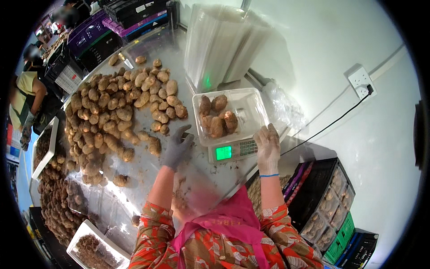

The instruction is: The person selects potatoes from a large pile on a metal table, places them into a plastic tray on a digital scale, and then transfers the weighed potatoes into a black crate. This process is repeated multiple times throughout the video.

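Note:
A white plastic tray (248, 130) rests on a digital scale (239, 151) with a lit green display. Several brown taro roots (219, 103) lie in its left half. My right hand (268, 145), in a white glove, has its fingers stretched out at the tray's near right corner, holding nothing. Wearing a grey glove, my left hand (178, 147) is left of the scale over the metal table (172, 179). Its fingers are slightly bent and apart, with nothing in them. A large heap of taro roots (109, 110) spreads to the left of that hand.
Behind the tray stand tall stacks of see-through trays (219, 49) and a crumpled plastic bag (286, 107). A black cable (327, 125) runs to a wall socket (359, 80). Crates of packed trays (329, 201) stand at right. Another person (31, 89) stands at far left.

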Available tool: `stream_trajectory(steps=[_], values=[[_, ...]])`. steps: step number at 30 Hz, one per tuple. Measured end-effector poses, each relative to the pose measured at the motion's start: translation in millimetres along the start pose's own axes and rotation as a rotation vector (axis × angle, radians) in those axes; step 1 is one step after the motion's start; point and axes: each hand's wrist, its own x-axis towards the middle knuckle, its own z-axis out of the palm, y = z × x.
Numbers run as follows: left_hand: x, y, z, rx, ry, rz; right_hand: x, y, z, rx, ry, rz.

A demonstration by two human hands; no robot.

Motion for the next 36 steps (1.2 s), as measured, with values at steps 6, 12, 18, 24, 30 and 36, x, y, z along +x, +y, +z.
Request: stream_trajectory(steps=[6,12,18,24,30,36], values=[[14,32,39,-0.139,-0.014,-0.082,24,-20,24,-0.043,0.044,-0.057],[33,11,51,-0.188,-0.054,-0.021,29,-3,55,-0.630,-0.184,-0.088],[20,12,88,-0.144,-0.075,-0.057,33,-3,75,-1.232,-0.305,-0.335],[64,64,55,0.536,0.395,0.563,32,-4,62,-1.451,-0.289,-0.408],[113,57,36,0.673,0.177,0.306,39,14,60,-0.707,-0.076,-0.133],[104,59,61,0.878,0.008,0.679,41,15,62,-0.596,-0.165,-0.116]])
